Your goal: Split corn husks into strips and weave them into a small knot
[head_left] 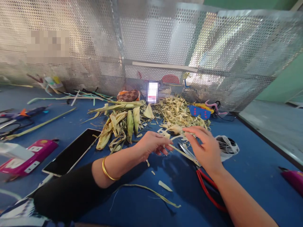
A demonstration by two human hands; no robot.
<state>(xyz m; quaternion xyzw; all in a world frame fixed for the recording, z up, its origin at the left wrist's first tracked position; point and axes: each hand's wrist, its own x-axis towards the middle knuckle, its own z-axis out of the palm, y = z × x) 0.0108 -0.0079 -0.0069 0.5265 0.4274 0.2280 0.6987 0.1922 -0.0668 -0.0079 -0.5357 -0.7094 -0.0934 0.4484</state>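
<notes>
My left hand (155, 143), with a gold bangle on its wrist, is closed in a pinch on a pale corn husk piece (167, 135). A long narrow husk strip (182, 152) slants from those fingers down to the right. My right hand (204, 146) has its thumb and fingertips close together at a frayed, pale end of husk (175, 129). Beneath that hand lie red-handled scissors (207, 186), blades partly apart. A thin curled husk strip (151, 189) and a small husk scrap (165, 186) lie nearer to me.
Behind my hands are whole corn husks (129, 126) and a heap of shredded husk (175, 110). A phone (73, 153) and a magenta power strip (35, 156) lie left. Right are a blue holder (200, 112) and a white-netted black roll (227, 147). A perforated metal screen (156, 41) bounds the back.
</notes>
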